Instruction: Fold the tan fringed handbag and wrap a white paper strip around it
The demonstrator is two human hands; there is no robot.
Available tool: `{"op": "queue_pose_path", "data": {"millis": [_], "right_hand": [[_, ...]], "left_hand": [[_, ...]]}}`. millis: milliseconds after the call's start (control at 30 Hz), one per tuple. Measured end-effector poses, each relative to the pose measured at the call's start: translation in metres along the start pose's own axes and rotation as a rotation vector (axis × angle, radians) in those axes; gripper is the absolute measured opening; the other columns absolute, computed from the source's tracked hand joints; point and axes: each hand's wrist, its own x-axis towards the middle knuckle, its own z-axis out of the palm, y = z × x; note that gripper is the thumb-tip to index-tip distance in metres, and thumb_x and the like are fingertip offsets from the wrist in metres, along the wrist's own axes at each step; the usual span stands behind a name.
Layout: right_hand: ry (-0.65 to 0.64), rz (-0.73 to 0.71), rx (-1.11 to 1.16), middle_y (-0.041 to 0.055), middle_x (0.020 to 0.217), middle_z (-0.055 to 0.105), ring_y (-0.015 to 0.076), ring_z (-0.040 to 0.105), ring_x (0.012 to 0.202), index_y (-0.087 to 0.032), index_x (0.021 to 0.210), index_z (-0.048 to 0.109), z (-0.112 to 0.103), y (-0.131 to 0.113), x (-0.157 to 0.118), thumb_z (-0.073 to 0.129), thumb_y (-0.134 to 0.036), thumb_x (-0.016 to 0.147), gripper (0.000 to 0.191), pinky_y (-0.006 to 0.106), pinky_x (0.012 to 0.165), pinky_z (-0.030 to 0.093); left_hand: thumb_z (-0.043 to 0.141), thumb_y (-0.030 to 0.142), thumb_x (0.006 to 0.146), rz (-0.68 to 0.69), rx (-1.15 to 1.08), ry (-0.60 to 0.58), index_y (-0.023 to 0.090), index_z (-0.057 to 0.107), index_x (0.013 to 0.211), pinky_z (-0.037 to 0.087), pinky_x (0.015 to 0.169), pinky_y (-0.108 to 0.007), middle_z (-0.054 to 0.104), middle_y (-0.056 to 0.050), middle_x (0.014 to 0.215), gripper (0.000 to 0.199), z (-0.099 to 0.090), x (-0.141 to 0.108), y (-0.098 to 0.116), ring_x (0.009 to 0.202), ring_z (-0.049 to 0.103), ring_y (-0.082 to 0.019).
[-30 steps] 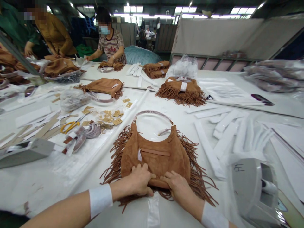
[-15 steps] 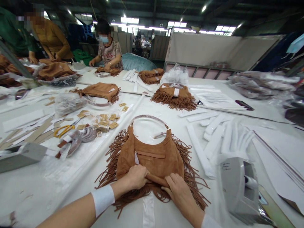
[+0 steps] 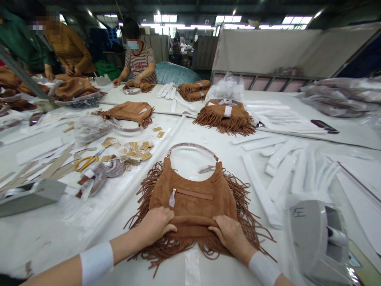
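Observation:
A brown suede fringed handbag (image 3: 193, 194) lies flat on the white table in front of me, its wrapped handle pointing away. My left hand (image 3: 157, 224) grips the lower left part of the bag, the fingers closed over a fold of suede. At the lower right, my right hand (image 3: 230, 232) pinches the same fold between thumb and fingers. Fringe hangs out on both sides and below the hands. A white paper strip (image 3: 192, 266) sticks out from under the bag toward me. The zip pull near the bag's middle is wrapped in white.
Yellow-handled scissors (image 3: 86, 163), tan tags (image 3: 135, 151) and a grey tape dispenser (image 3: 32, 194) are on the left. Another tape dispenser (image 3: 317, 238) and white strips (image 3: 282, 171) lie to the right. More fringed bags (image 3: 226, 115) sit farther back; co-workers (image 3: 139, 63) stand across the table.
My left hand has shifted left along the bag's lower fold, and the gap between my hands is wider. The whole view has turned slightly left.

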Motion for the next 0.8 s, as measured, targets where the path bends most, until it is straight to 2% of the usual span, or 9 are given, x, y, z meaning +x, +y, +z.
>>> {"op": "queue_pose_path", "data": {"millis": [67, 133, 267, 433, 567, 633, 700, 800], "right_hand": [[-0.011, 0.001, 0.011, 0.0054, 0.075, 0.057, 0.0201, 0.055, 0.069, -0.015, 0.088, 0.055, 0.001, 0.001, 0.0, 0.029, -0.042, 0.106, 0.041, 0.03, 0.063, 0.039], [-0.03, 0.014, 0.014, 0.0053, 0.075, 0.058, 0.0197, 0.056, 0.069, -0.016, 0.087, 0.055, 0.002, 0.002, 0.002, 0.029, -0.042, 0.106, 0.041, 0.03, 0.063, 0.039], [-0.055, 0.076, -0.009, 0.0054, 0.074, 0.058, 0.0195, 0.057, 0.069, -0.016, 0.085, 0.056, 0.002, 0.001, 0.005, 0.025, -0.047, 0.106, 0.049, 0.029, 0.063, 0.039], [-0.095, 0.21, -0.095, 0.0037, 0.068, 0.057, 0.0191, 0.056, 0.063, -0.019, 0.079, 0.054, -0.004, -0.01, 0.014, 0.013, -0.054, 0.104, 0.06, 0.029, 0.058, 0.036], [-0.062, 0.275, -0.086, 0.0039, 0.072, 0.057, 0.0197, 0.057, 0.069, -0.019, 0.075, 0.052, -0.003, -0.019, 0.015, 0.016, -0.054, 0.104, 0.058, 0.031, 0.062, 0.038], [-0.027, 0.26, -0.027, 0.005, 0.076, 0.057, 0.0207, 0.057, 0.073, -0.019, 0.079, 0.055, -0.001, -0.019, 0.011, 0.018, -0.052, 0.105, 0.056, 0.032, 0.066, 0.041], [-0.016, 0.223, 0.044, 0.0066, 0.084, 0.059, 0.0214, 0.058, 0.08, -0.017, 0.09, 0.058, -0.002, -0.018, 0.008, 0.023, -0.047, 0.105, 0.048, 0.033, 0.071, 0.045], [-0.098, 0.19, 0.107, 0.0069, 0.098, 0.062, 0.022, 0.059, 0.09, -0.016, 0.11, 0.057, -0.012, -0.019, 0.011, 0.049, -0.039, 0.099, 0.026, 0.034, 0.079, 0.047]], "left_hand": [[0.047, 0.045, 0.093, -0.002, 0.021, 0.045, 0.017, 0.061, 0.089, 0.049, 0.083, -0.034, 0.066, -0.007, 0.092, 0.032, 0.003, -0.005, -0.007, 0.091, 0.062, -0.024], [0.04, 0.046, 0.095, -0.041, 0.025, 0.035, 0.016, 0.062, 0.09, 0.048, 0.082, -0.033, 0.067, -0.009, 0.091, 0.038, 0.003, -0.001, -0.008, 0.09, 0.063, -0.023], [0.029, 0.054, 0.095, -0.129, 0.07, -0.08, 0.013, 0.068, 0.09, 0.05, 0.079, -0.035, 0.069, -0.016, 0.091, 0.057, -0.007, 0.019, -0.006, 0.087, 0.066, -0.026], [0.026, 0.059, 0.094, -0.186, 0.098, -0.133, 0.009, 0.07, 0.091, 0.05, 0.084, -0.042, 0.068, -0.023, 0.096, 0.067, -0.011, 0.03, -0.005, 0.092, 0.066, -0.031], [0.024, 0.06, 0.094, -0.171, 0.086, -0.115, 0.009, 0.071, 0.093, 0.049, 0.086, -0.041, 0.068, -0.023, 0.097, 0.069, -0.006, 0.027, -0.006, 0.092, 0.066, -0.031], [0.024, 0.059, 0.094, -0.135, 0.089, -0.09, 0.01, 0.071, 0.092, 0.05, 0.083, -0.04, 0.069, -0.021, 0.095, 0.068, -0.005, 0.024, -0.008, 0.09, 0.067, -0.03], [0.023, 0.058, 0.095, -0.09, 0.092, -0.063, 0.012, 0.071, 0.091, 0.051, 0.078, -0.037, 0.07, -0.018, 0.092, 0.066, -0.004, 0.021, -0.01, 0.087, 0.067, -0.029], [0.025, 0.058, 0.095, -0.016, 0.06, -0.03, 0.016, 0.069, 0.09, 0.05, 0.074, -0.032, 0.07, -0.012, 0.089, 0.061, -0.004, 0.015, -0.015, 0.084, 0.066, -0.025]]}}
